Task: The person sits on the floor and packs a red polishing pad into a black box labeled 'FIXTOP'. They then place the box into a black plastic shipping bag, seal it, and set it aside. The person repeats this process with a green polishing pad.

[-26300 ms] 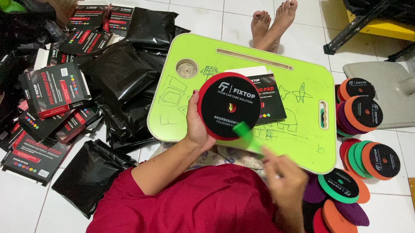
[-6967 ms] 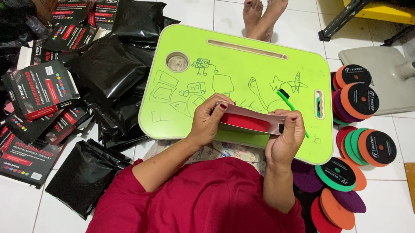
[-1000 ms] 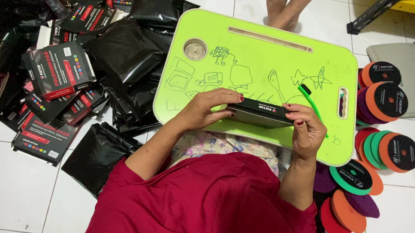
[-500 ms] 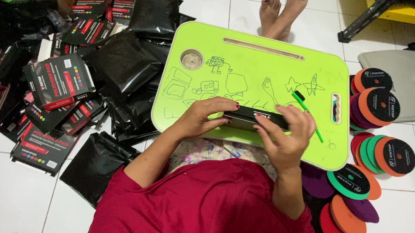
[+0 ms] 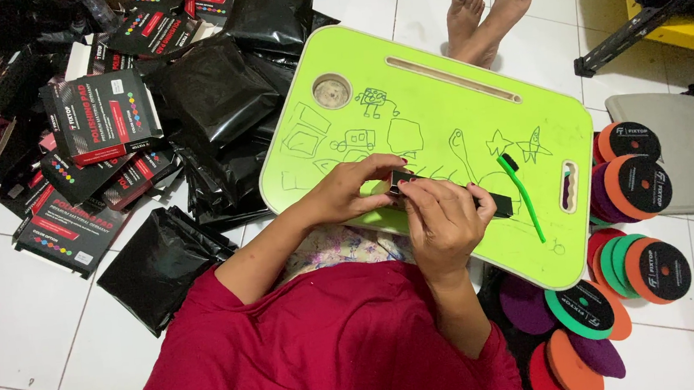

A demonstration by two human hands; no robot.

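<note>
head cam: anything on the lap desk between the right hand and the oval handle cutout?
Yes. In the head view, a green brush lies on the lime lap desk between the right hand and the oval cutout.

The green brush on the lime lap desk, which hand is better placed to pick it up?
Probably the right hand. It lies nearer the slim green brush, which rests just to its right on the lime-green plastic lap desk. The left hand is farther away, gripping the flat black box.
</note>
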